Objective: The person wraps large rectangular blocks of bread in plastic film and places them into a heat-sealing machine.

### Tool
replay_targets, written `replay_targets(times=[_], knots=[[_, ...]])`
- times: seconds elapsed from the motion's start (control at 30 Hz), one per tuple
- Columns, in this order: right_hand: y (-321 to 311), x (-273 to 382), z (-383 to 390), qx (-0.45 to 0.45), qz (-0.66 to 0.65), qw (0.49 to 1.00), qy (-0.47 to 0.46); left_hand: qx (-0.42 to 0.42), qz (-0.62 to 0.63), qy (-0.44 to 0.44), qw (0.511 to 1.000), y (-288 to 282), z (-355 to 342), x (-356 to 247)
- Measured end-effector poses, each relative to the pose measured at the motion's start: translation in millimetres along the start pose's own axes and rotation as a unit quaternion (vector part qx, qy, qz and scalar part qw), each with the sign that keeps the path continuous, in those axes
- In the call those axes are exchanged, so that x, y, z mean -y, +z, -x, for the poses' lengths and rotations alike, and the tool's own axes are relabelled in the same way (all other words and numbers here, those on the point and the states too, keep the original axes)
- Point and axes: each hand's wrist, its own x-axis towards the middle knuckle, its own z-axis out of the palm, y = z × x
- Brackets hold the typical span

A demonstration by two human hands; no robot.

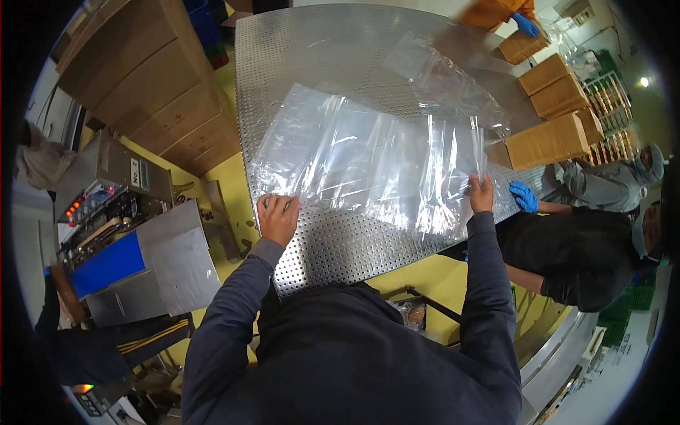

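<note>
A wide, clear plastic bag (pixel 368 159) is stretched across the perforated metal table (pixel 340 244), wrinkled and shining with reflections. At its near left corner, my left hand (pixel 278 218) has its fingers curled over the edge. My right hand (pixel 482 193) pinches the bag's right edge between thumb and fingers. Beyond it, a second piece of clear plastic (pixel 453 85) lies crumpled toward the far right of the table.
Open cardboard boxes (pixel 547 145) line the table's right side. A co-worker's blue-gloved hand (pixel 524 196) is close to my right hand; another blue glove (pixel 525 25) is at the far right. Stacked cartons (pixel 152 85) and a machine (pixel 117 184) stand at left.
</note>
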Motion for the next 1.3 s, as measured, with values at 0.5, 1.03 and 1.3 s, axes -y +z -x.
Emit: replay_targets(times=[0.5,1.03,1.3], knots=[[9,8,-19,-0.131,0.247,0.957,-0.080,-0.012,0.025,-0.052,0.998,-7,23,-30],[150,69,95,0.160,0.282,0.922,-0.211,0.099,0.198,-0.008,0.975,14,-22,-70],[-8,-72,-39,0.077,0.330,0.939,0.064,0.139,0.023,-0.124,0.982,22,-36,7]])
